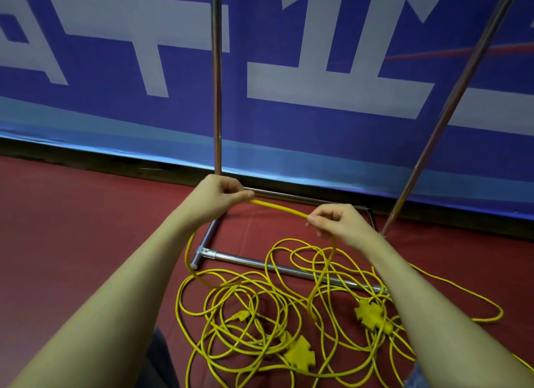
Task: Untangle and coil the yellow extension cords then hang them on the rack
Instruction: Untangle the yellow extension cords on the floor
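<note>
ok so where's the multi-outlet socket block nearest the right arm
In the head view it lies low on the right: the socket block sits on the red floor amid the tangled yellow cords, beside the right forearm, just below the rack's base bar.

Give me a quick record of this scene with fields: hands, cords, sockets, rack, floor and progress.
left hand: pinches cord
right hand: pinches same cord
cord: short arc held between hands
cord pile: tangled on floor
socket blocks: one, another, both in pile
rack: metal, nothing visibly hung
floor: red
progress: no coil yet
</note>
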A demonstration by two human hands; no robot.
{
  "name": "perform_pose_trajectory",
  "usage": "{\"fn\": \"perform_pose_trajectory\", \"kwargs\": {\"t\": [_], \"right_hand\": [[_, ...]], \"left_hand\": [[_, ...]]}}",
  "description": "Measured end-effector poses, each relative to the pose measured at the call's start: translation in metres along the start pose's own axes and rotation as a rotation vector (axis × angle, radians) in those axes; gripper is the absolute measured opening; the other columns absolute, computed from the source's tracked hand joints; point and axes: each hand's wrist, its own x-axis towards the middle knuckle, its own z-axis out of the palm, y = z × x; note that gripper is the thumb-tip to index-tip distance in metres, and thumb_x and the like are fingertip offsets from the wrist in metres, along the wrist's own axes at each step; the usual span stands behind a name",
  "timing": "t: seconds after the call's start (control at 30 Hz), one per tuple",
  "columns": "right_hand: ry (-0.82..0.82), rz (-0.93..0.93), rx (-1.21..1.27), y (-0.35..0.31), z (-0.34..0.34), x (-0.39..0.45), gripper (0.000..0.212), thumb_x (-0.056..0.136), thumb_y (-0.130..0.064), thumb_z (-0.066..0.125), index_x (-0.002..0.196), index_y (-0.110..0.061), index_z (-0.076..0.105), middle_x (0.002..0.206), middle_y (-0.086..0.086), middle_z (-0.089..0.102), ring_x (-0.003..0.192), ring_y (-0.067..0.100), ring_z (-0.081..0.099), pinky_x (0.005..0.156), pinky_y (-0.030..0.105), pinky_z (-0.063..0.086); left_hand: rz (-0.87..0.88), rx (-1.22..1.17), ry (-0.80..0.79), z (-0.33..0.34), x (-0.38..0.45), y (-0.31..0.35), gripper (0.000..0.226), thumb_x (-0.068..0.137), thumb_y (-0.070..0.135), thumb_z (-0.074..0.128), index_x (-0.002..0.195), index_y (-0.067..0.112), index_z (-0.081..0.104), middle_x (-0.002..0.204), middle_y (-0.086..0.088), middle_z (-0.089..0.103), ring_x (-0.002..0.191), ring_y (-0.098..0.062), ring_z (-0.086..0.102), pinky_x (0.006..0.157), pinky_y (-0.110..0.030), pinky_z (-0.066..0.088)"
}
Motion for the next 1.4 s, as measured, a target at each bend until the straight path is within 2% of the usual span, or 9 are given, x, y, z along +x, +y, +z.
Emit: {"fn": "perform_pose_trajectory", "kwargs": {"t": [0.13,0.27,0.67,0.87,1.03,1.13,1.23,1.3,1.4], "right_hand": [[-0.022,0.035,-0.123,0.006,0.005,0.0,0.009,0.088,-0.009,0.064,0.082,-0.003,0.067,0.057,0.0,0.054,0.044,-0.003,0.043,0.049,0.011,0.034],[0.011,0.051,-0.106,0.004,0.005,0.004,0.013,0.088,-0.015,0.065,0.08,-0.005,0.069,0.054,-0.002,0.052,0.044,0.0,0.04,0.047,0.013,0.032],[-0.031,-0.022,0.084,-0.029,0.026,0.018,0.018,0.089,-0.016,0.063,0.073,-0.009,0.067,0.049,-0.002,0.045,0.037,0.004,0.032,0.039,0.015,0.025],[-0.141,0.031,0.128,-0.008,0.025,0.017,0.02,0.092,-0.013,0.059,0.072,-0.012,0.063,0.05,-0.006,0.051,0.048,0.006,0.049,0.056,0.018,0.044],[-0.128,0.062,0.006,0.017,0.02,0.016,0.018,0.091,-0.015,0.061,0.073,-0.016,0.06,0.062,0.0,0.061,0.06,0.011,0.058,0.066,0.026,0.045],[-0.116,0.063,-0.104,0.024,0.016,0.014,0.02,0.093,-0.02,0.059,0.073,-0.017,0.058,0.069,0.001,0.062,0.068,0.014,0.056,0.071,0.028,0.042],[-0.086,0.075,-0.03,0.019,0.015,0.012,0.025,0.097,-0.02,0.052,0.073,-0.014,0.052,0.061,0.001,0.052,0.055,0.014,0.05,0.059,0.022,0.043],[-0.051,0.077,0.084,0.01,0.013,0.011,0.024,0.098,-0.02,0.048,0.076,-0.014,0.054,0.054,-0.003,0.039,0.044,0.008,0.038,0.046,0.018,0.036],[0.025,-0.012,-0.013,-0.004,0.004,0.01,0.021,0.097,-0.018,0.05,0.086,-0.01,0.066,0.047,-0.012,0.041,0.04,0.0,0.036,0.045,0.009,0.028]], "left_hand": [[-0.006,0.257,0.11,-0.001,0.003,-0.009,0.026,0.087,0.032,0.069,0.074,0.009,0.069,0.059,-0.004,0.057,0.053,-0.006,0.044,0.048,-0.013,0.031],[-0.061,0.338,0.133,-0.005,0.001,-0.026,0.032,0.09,0.035,0.064,0.075,0.007,0.067,0.055,0.005,0.05,0.051,-0.004,0.042,0.047,-0.019,0.029],[-0.029,-0.098,-0.268,0.024,0.0,0.016,0.032,0.092,0.032,0.061,0.066,0.014,0.062,0.054,0.003,0.047,0.051,-0.01,0.038,0.049,-0.021,0.031],[-0.016,-0.261,-0.007,0.001,0.006,0.013,0.015,0.088,0.022,0.066,0.078,0.011,0.07,0.055,0.013,0.052,0.054,-0.003,0.041,0.056,-0.02,0.031],[-0.062,-0.179,0.021,-0.004,0.007,-0.001,0.018,0.086,0.026,0.069,0.073,0.014,0.073,0.075,-0.014,0.056,0.072,-0.017,0.046,0.07,-0.03,0.034],[-0.062,-0.243,0.104,-0.006,0.006,-0.001,0.018,0.088,0.019,0.067,0.074,0.009,0.071,0.064,0.003,0.059,0.059,-0.002,0.048,0.058,-0.012,0.035],[-0.082,-0.238,0.134,-0.007,0.006,-0.002,0.024,0.091,0.015,0.062,0.067,0.015,0.067,0.047,0.018,0.054,0.047,0.004,0.047,0.049,-0.007,0.033],[-0.112,-0.191,0.084,-0.007,0.006,-0.005,0.038,0.093,0.018,0.059,0.056,0.024,0.064,0.047,0.015,0.051,0.05,-0.001,0.043,0.052,-0.015,0.034],[-0.164,-0.183,-0.039,0.0,0.004,-0.003,0.029,0.095,0.02,0.055,0.07,0.016,0.068,0.06,0.003,0.054,0.058,-0.011,0.047,0.057,-0.021,0.039]]}}
